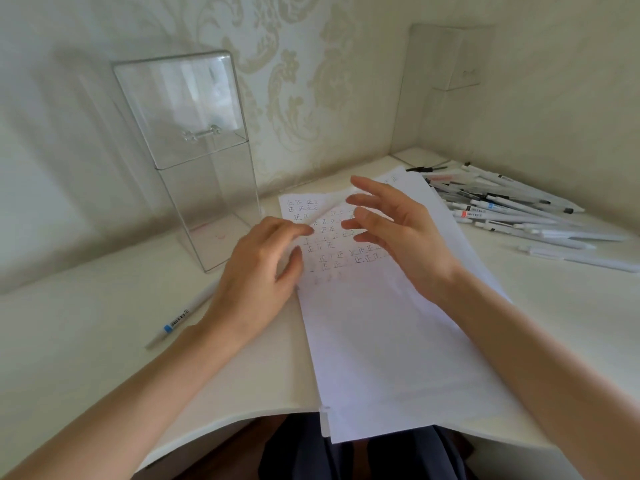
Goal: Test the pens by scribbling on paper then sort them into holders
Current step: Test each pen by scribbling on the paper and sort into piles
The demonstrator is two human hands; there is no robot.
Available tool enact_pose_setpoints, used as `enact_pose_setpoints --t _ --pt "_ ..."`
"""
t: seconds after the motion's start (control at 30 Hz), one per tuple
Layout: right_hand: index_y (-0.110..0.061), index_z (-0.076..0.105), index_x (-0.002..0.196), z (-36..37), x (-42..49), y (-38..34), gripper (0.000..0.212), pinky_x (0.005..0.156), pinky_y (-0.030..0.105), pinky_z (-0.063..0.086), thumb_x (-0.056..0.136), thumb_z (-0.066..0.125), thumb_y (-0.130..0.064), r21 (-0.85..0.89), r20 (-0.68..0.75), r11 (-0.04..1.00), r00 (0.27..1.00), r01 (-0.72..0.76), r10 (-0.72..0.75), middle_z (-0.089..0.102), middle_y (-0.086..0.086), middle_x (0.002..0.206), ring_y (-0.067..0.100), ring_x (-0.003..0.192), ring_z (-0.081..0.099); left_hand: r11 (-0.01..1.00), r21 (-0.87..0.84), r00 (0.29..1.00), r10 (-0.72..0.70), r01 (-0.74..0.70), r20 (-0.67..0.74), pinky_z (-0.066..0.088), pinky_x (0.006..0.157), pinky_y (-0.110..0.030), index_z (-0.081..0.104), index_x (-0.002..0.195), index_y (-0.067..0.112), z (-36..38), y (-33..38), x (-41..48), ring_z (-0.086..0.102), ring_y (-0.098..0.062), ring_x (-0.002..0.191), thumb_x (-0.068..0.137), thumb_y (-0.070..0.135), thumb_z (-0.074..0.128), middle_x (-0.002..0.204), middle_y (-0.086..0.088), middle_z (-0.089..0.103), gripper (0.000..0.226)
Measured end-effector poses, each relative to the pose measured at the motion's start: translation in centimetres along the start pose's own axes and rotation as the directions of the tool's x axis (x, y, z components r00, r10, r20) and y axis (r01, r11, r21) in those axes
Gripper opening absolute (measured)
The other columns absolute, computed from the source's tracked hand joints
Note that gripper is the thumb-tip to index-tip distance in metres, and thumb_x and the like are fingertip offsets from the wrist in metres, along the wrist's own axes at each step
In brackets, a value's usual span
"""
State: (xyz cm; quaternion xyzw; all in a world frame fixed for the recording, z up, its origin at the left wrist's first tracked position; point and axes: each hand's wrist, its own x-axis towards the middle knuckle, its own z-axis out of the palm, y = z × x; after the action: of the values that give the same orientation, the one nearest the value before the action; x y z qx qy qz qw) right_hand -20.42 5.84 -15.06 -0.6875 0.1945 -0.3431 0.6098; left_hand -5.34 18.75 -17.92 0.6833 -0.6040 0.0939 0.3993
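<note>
Neither hand holds a pen. The left hand (263, 268) lies on the left edge of the scribble paper (381, 341), its fingers relaxed and lightly bent, with the fingertips on the sheet and nothing gripped. The right hand (398, 233) hovers above the same sheet with its fingers spread wide and empty.

One single pen (180, 318), white with a blue band, lies on the white desk (86, 341) just left of the left wrist, partly hidden under it. Its long axis runs diagonally, with the narrower end toward the near left and the other end toward the far right.

The paper bears rows of small handwritten marks across its upper part, between the two hands. At least one more sheet shows beneath it on the right.

To the right of the paper, well away from both hands, lies a pile of pens (512, 209). They are mostly white-barrelled, overlap too much to count, and mostly run from far left to near right.

There are two clear holders. The tall holder (207, 202) stands left of the paper with its lid raised. The second holder (446, 81) stands in the far right corner.
</note>
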Motion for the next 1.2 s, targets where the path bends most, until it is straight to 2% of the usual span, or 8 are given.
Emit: enact_pose_setpoints --t 0.13,0.27,0.4,0.5,0.57,0.67,0.83,1.2 --pt "-0.032 0.057 0.12 -0.5 0.2 0.3 0.035 0.084 0.027 0.051 0.093 0.055 -0.009 -0.087 -0.061 0.996 0.998 -0.005 -0.001 0.06 -0.002 0.122 0.014 0.098 0.066 0.924 0.285 0.967 -0.251 0.254 -0.047 0.045 0.069 -0.041 0.063 0.11 0.005 -0.3 -1.2 0.1 0.06 -0.038 0.078 0.085 0.005 0.056 0.091 -0.016 0.059 0.025" --pt "-0.038 0.058 0.113 -0.6 0.3 0.6 0.033 0.09 0.032 0.051 0.093 0.055 -0.012 -0.167 -0.056 0.986 0.998 -0.006 -0.003 0.059 -0.006 0.122 0.017 0.103 0.062 0.862 0.447 0.961 -0.275 0.241 0.012 0.043 0.062 -0.04 0.067 0.091 0.004 0.0 -0.7 0.0 0.056 -0.039 0.073 0.085 0.031 0.043 0.077 -0.016 0.053 0.036" --pt "-0.039 0.058 0.113 -0.9 0.3 0.4 0.034 0.091 0.033 0.05 0.093 0.053 -0.011 -0.229 -0.087 0.973 0.996 -0.005 -0.016 0.057 -0.009 0.123 0.018 0.101 0.062 0.848 0.471 0.959 -0.283 0.243 0.015 0.042 0.064 -0.041 0.066 0.097 0.0 0.0 -0.6 0.2 0.055 -0.039 0.075 0.076 0.02 0.042 0.081 -0.017 0.053 0.037" --pt "-0.029 0.059 0.117 -2.6 0.4 -0.5 0.03 0.078 0.015 0.046 0.094 0.049 -0.011 -0.392 -0.192 0.92 0.98 -0.023 -0.058 0.056 -0.014 0.12 0.003 0.093 0.058 0.872 0.464 0.981 -0.19 0.155 0.03 0.044 0.067 -0.043 0.066 0.101 0.005 -0.1 0.1 0.8 0.058 -0.038 0.082 0.076 0.016 0.049 0.091 -0.015 0.058 0.033" --pt "-0.021 0.061 0.116 -4.8 0.5 -1.0 0.03 0.07 0.015 0.042 0.094 0.046 -0.009 -0.575 -0.302 0.811 0.949 -0.108 -0.088 0.056 -0.012 0.117 0.003 0.092 0.055 0.921 0.39 0.992 -0.055 0.007 0.111 0.045 0.074 -0.043 0.067 0.103 0.01 0.5 1.3 1.4 0.06 -0.035 0.089 0.079 0.025 0.046 0.101 -0.01 0.059 0.035" --pt "-0.013 0.065 0.111 -9.1 0.2 -1.2 0.035 0.082 0.029 0.046 0.086 0.044 0.0 -0.803 -0.404 0.518 0.908 -0.294 -0.111 0.064 0.004 0.119 0.025 0.108 0.058 0.978 0.185 0.935 0.027 -0.098 0.355 0.035 0.097 -0.037 0.059 0.122 0.022 2.1 3.9 2.5 0.047 -0.021 0.121 0.079 0.057 0.027 0.132 0.0 0.049 0.064" --pt "-0.012 0.063 0.108 -13.5 -3.0 -0.9 0.034 0.088 0.036 0.037 0.08 0.048 -0.001 -0.86 -0.496 0.133 0.868 -0.492 0.002 0.056 0.014 0.118 0.034 0.116 0.044 0.98 0.155 0.853 0.022 -0.121 0.522 0.022 0.105 -0.025 0.043 0.134 0.032 4.7 4.5 2.5 0.031 -0.008 0.132 0.065 0.077 0.015 0.144 0.013 0.035 0.088" --pt "-0.001 0.057 0.108 -15.2 -4.0 0.9 0.02 0.077 0.036 0.036 0.098 0.043 -0.014 -0.912 -0.379 0.195 0.923 -0.36 -0.069 0.056 0.018 0.11 0.036 0.105 0.049 0.992 0.101 0.913 0.032 -0.08 0.407 0.019 0.104 -0.019 0.053 0.128 0.031 3.9 3.0 2.5 0.032 -0.001 0.128 0.061 0.091 0.02 0.139 0.016 0.042 0.095"
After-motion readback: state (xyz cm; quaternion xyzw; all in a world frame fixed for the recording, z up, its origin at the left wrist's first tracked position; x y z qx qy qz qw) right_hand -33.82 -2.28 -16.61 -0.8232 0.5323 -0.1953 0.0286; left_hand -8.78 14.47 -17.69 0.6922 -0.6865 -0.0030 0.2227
